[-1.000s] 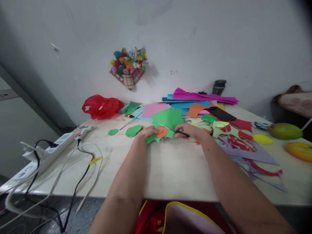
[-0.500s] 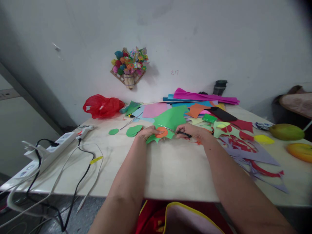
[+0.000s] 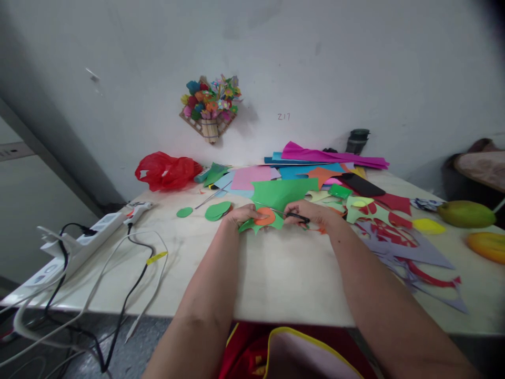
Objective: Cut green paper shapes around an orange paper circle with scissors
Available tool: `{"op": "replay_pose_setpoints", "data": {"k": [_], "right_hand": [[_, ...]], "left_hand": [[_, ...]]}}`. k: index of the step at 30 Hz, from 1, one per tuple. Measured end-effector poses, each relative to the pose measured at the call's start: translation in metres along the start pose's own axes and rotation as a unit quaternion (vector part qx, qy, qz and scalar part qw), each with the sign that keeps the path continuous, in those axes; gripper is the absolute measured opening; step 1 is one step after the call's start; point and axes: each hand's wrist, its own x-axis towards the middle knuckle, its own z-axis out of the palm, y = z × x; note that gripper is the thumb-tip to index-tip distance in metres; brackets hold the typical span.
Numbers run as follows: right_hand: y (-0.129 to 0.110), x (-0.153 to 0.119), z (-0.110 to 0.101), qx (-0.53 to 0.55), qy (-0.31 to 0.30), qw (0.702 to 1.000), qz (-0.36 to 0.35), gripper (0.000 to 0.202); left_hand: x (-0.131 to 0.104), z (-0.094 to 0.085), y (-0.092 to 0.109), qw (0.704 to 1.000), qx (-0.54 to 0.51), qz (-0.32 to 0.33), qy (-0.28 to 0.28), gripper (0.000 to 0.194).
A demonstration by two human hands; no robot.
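My left hand (image 3: 243, 213) pinches a round orange paper piece (image 3: 266, 217) flat against a larger green sheet (image 3: 286, 193), whose lower edge is jagged from cuts. In my right hand (image 3: 311, 212) are scissors with black handles (image 3: 299, 217). Their metal blades point left and lie across the green sheet, just above the orange circle. How far the blades are parted is too small to tell. Left of my left hand, a few overlapping green leaf-shaped cutouts (image 3: 216, 211) rest on the table, with a smaller green oval (image 3: 184, 212) beyond them.
A hot glue gun (image 3: 139, 210) lies by a white power strip (image 3: 84, 246) with loose cables at left. A red plastic bag (image 3: 168, 171) sits behind. Paper scraps (image 3: 398, 242), a black phone (image 3: 361, 184) and a green mango (image 3: 465, 214) are at right.
The green sheet has turned and tilted, its upper edge now lower and reaching further right. Both hands keep their grips in nearly the same place.
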Motion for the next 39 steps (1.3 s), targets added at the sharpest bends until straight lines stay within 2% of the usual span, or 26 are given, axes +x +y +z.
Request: {"op": "replay_pose_setpoints", "data": {"k": [4,10,18,28,34,39], "right_hand": [[0.001,0.001,-0.001,-0.006,0.001,1.000,0.007,0.023],[-0.004,-0.002,-0.001,-0.023,0.014,1.000,0.013,0.025],[0.000,0.000,-0.005,-0.043,0.010,0.999,-0.011,0.034],[0.000,-0.001,-0.008,-0.050,0.005,0.999,0.002,0.031],[0.002,0.000,-0.011,-0.046,0.009,0.999,-0.005,0.031],[-0.002,-0.001,-0.009,-0.054,0.016,0.998,-0.022,0.034]], "left_hand": [[-0.005,0.004,0.006,1.000,-0.009,-0.005,0.017,0.038],[-0.003,0.003,0.004,1.000,-0.011,-0.013,0.007,0.032],[-0.001,-0.002,-0.001,0.998,-0.018,0.000,-0.059,0.031],[0.002,-0.002,-0.003,0.997,-0.025,-0.005,-0.076,0.025],[0.004,-0.004,-0.007,0.997,-0.021,-0.007,-0.071,0.024],[0.003,-0.004,-0.006,0.998,-0.039,-0.017,-0.035,0.021]]}}
